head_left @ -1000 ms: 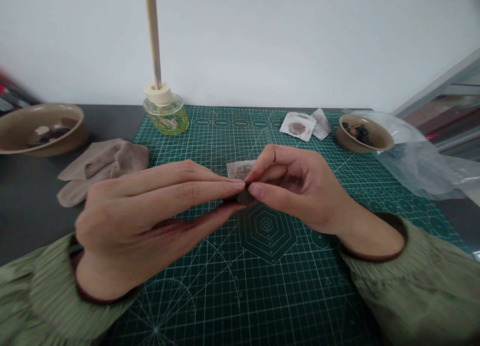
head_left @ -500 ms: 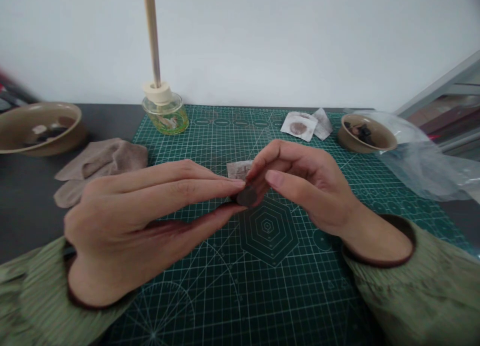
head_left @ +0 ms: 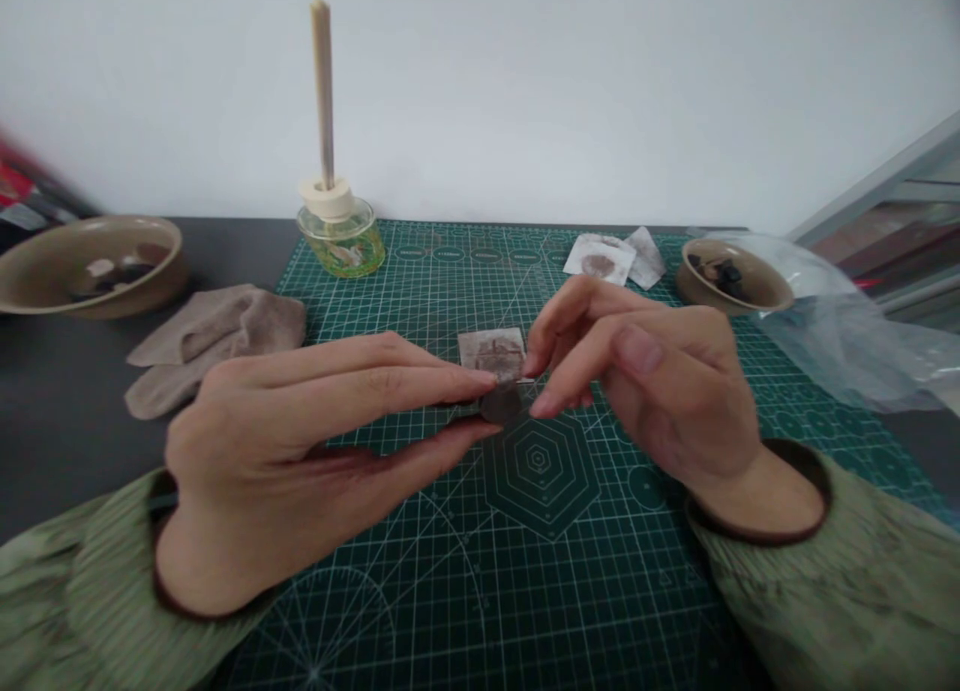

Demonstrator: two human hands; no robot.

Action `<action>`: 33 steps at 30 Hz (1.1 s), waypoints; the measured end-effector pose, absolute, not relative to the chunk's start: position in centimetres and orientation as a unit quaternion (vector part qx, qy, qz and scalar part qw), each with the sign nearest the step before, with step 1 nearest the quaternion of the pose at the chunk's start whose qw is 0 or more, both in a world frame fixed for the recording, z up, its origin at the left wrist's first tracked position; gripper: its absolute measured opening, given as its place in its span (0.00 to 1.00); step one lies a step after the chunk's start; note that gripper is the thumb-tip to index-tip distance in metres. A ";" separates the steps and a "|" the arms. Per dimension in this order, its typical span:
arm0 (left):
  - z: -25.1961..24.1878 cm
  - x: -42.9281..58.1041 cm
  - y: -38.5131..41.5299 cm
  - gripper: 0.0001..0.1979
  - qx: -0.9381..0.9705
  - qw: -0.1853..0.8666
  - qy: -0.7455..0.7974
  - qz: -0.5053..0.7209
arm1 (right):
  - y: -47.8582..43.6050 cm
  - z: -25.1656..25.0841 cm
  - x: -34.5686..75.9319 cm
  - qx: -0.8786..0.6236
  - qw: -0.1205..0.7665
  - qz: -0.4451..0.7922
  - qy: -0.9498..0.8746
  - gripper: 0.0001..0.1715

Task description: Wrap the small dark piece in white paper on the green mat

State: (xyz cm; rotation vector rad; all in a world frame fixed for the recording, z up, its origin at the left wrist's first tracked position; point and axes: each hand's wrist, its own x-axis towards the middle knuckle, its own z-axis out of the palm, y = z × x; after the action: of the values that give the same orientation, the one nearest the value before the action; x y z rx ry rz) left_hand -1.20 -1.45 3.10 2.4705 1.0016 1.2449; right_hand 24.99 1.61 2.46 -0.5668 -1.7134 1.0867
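Observation:
My left hand (head_left: 315, 451) pinches a small dark round piece (head_left: 501, 403) between its fingertips and thumb, above the green cutting mat (head_left: 570, 591). What the piece is I cannot make out. Just to its right is my right hand (head_left: 660, 371), with its fingers bent and apart and nothing visible between them. Its fingertips are close to the piece, and I cannot tell whether one touches it. Behind the fingertips lies a pale square packet (head_left: 491, 349) with a brown stain, partly covered by my hands.
A reed diffuser (head_left: 341, 236) stands on the mat's back left. At left are a beige bowl (head_left: 161, 291) with dark pieces and a folded brown cloth (head_left: 225, 331). Back right hold stained packets (head_left: 600, 259), a smaller bowl (head_left: 757, 289) and clear plastic (head_left: 847, 341).
My right hand has drawn back to the right and its fingers have spread from the dark piece. More of the packet behind now shows. The view has shifted slightly.

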 end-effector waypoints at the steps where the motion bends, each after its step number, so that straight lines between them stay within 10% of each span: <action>1: 3.1 -1.2 -1.5 0.09 0.835 0.100 0.344 0.418 | 1.5 2.5 25.0 -0.246 0.506 0.436 -0.702 0.23; 18: 2.6 -0.9 -1.0 0.10 0.826 0.096 0.339 0.440 | 1.2 2.2 24.8 -0.271 0.506 0.282 -0.769 0.21; 33: 2.7 -0.9 -1.4 0.13 0.811 0.133 0.328 0.466 | 1.4 3.0 24.7 -0.283 0.381 0.442 -0.761 0.08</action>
State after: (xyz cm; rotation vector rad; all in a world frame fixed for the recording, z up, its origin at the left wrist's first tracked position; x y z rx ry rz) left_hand -0.94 -1.42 2.67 2.3533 0.9514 1.3505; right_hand 24.73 1.43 2.95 -0.7217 -1.9437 1.1283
